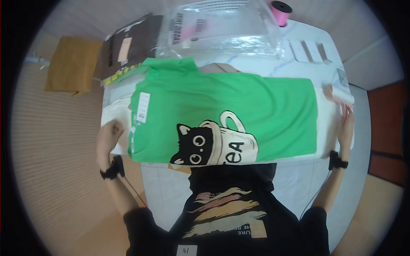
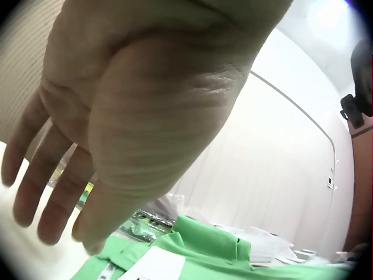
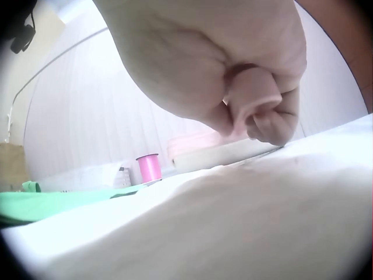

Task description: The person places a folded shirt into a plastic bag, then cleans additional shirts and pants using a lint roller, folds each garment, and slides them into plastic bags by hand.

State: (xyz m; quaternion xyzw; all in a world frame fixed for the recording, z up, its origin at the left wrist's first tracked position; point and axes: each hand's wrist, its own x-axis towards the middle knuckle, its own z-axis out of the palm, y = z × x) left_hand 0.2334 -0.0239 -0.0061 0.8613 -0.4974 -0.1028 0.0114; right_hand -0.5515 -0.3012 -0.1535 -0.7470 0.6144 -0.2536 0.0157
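A green T-shirt (image 1: 222, 98) lies folded lengthwise across white sheeting (image 1: 117, 109), with a black cat and a mug lettered "TEA" printed on it. A white tag (image 1: 143, 106) rests near its collar. Left of the collar my left hand (image 1: 110, 138) hangs over the white sheeting, its fingers (image 2: 55, 201) loosely extended and holding nothing. On the far right my right hand (image 1: 347, 126) reaches up beside a pale roll (image 1: 339, 94). Curled fingers of that hand pinch a pale pink strip (image 3: 253, 93), seen in the right wrist view.
Behind the shirt lie a clear plastic bag (image 1: 226, 32) and a dark package (image 1: 128, 47). A pink ribbon spool (image 1: 280, 15) stands at the back, with white cards (image 1: 314, 52) in front. A brown paper bag (image 1: 72, 64) is off to the left.
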